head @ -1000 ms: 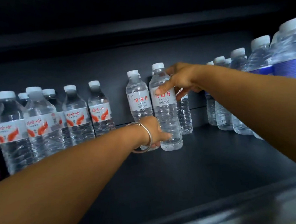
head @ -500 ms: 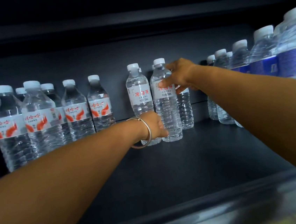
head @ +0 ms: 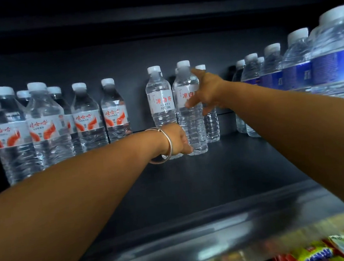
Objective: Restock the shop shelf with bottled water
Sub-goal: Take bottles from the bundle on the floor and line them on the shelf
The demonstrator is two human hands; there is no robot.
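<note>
The dark shelf [head: 224, 173] runs back to a dark rear panel under an upper board, and its front half is bare down to the metal lip. At the back stand red-labelled bottles [head: 87, 120] on the left, blue-labelled bottles [head: 297, 74] on the right, and between them a short cluster of white-labelled ones. The right hand [head: 206, 91] is spread loosely against the label of the front water bottle [head: 192, 126], fingers extended rather than closed round it; the left hand [head: 177, 138] curls at the bottle's base, touching it, though a full grip cannot be confirmed. The bottle stands upright on the shelf, just beside its neighbour [head: 160, 101]. Judged step: seating and aligning this bottle. Next, both hands should withdraw straight toward the lip, through ample free space.
</note>
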